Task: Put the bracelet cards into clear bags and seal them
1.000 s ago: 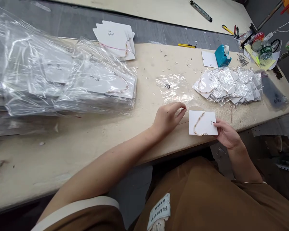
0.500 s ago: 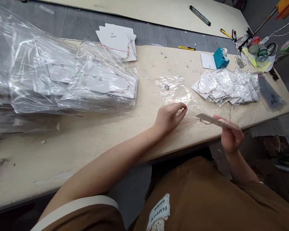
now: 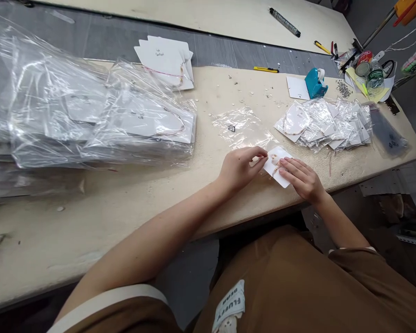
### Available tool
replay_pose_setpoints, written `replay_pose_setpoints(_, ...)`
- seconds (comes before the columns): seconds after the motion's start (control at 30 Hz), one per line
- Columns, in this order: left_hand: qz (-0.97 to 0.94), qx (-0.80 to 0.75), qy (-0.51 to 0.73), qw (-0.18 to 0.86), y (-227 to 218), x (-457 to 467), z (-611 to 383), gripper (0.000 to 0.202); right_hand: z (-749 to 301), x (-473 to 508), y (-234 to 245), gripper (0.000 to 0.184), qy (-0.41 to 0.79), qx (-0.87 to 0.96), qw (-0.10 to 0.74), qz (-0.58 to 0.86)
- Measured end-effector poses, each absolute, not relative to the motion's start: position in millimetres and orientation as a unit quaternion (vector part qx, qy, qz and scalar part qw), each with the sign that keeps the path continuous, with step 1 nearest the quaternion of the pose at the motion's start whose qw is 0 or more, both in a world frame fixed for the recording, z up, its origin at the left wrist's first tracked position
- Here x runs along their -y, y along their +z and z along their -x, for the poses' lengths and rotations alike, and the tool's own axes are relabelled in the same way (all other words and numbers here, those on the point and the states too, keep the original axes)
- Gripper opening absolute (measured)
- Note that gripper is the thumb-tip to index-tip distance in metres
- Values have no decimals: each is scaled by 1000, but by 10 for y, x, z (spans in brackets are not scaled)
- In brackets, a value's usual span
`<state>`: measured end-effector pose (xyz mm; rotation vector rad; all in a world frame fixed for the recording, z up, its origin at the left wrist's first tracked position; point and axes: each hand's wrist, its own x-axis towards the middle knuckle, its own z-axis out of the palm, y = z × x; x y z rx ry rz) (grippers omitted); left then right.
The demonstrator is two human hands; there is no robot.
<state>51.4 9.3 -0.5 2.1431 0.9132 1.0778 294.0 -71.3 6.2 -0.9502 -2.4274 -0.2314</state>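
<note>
One white card (image 3: 271, 168) sits gripped in my right hand (image 3: 302, 179), beside my left hand (image 3: 241, 167), whose hold I cannot tell, a clear bag (image 3: 244, 127) beyond the card.

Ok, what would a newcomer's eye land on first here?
Probably the shiny plastic-wrapped heap filling the left of the view. Next, the small white card under the right hand, beside the left hand. Then the teal tape dispenser, upper right.

Bag (image 3: 241, 129) behind card (image 3: 273, 165), packets (image 3: 327, 122) farther right, wrapped stack (image 3: 100, 115) left.
</note>
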Motion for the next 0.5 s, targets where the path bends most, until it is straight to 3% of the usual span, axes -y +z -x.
replay_pose_setpoints(0.1,-838,-275,385,270,39,-171,-471,25,-2919,628,39,46,-56,893,255,366)
replay_pose_setpoints(0.27,-906,-109,322,253,60,-394,-330,68,-2936,459,51,45,103,850,333,396)
replay_pose_setpoints(0.5,-874,-179,408,193,-71,-396,-399,39,-2787,234,192,46,156,828,347,412)
